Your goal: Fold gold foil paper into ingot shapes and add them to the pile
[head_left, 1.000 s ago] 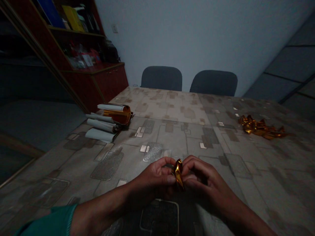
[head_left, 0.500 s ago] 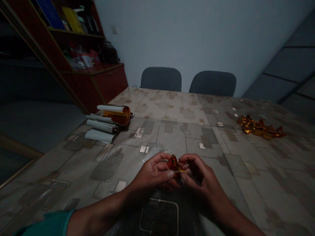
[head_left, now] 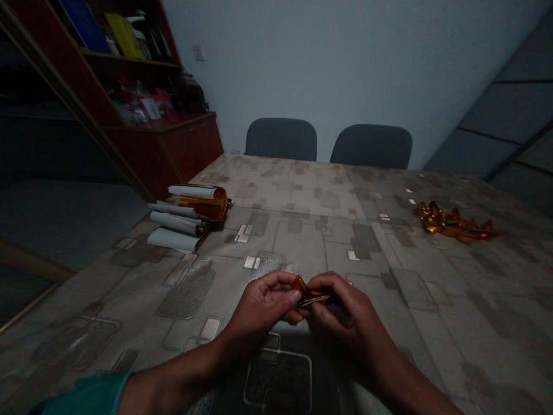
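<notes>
A small folded gold piece [head_left: 311, 298], shiny like foil, is held up just over the near side of the table [head_left: 298, 245], between the person's two hands. The left hand [head_left: 268, 302] pinches its left end, thumb on the near side and fingers behind; the right hand [head_left: 348, 302] pinches the other end between thumb and curled forefinger. One point stands up by the left thumb, and a pale edge runs flat toward the right one. Sheet this thin probably creases under a hard squeeze, so a light, even pinch seems best, one hand steadying while the other thumb presses along the edge rather than pulling, which might tear it. Well apart, to the right, lies a cluster of crumpled-looking gold pieces [head_left: 453, 225]; to the left, a pile of curled sheets [head_left: 175, 238], pale on one face and gold on the other. No box or tray shows on the table. Beyond, the cabinet [head_left: 192, 147] holds a blue item [head_left: 86, 26] and a yellow item [head_left: 124, 36] on a shelf, with red and clear wrappings below, their contents too dark to tell.
</notes>
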Motion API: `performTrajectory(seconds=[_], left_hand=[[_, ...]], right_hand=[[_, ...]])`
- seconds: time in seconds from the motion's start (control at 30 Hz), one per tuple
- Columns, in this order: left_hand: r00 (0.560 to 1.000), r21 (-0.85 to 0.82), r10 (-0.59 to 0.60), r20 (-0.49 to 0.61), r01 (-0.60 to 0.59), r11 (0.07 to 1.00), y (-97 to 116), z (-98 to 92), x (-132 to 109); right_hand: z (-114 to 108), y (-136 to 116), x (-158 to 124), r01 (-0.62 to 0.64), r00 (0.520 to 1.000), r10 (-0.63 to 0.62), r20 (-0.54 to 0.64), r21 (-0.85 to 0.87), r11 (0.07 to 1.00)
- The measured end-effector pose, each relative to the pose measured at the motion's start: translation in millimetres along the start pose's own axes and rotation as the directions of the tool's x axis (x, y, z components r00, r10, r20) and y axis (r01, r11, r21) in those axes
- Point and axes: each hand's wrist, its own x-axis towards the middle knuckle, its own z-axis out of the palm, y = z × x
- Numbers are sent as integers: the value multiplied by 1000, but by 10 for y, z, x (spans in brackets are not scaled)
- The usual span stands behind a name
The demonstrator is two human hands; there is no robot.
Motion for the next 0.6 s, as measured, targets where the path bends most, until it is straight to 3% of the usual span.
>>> performTrajectory(seconds=[0.6], left_hand=[[998, -56, -9, -61, 5, 998, -70, -8, -33]], right_hand=[[-10, 2, 27, 99, 992, -93, -83, 74, 992]])
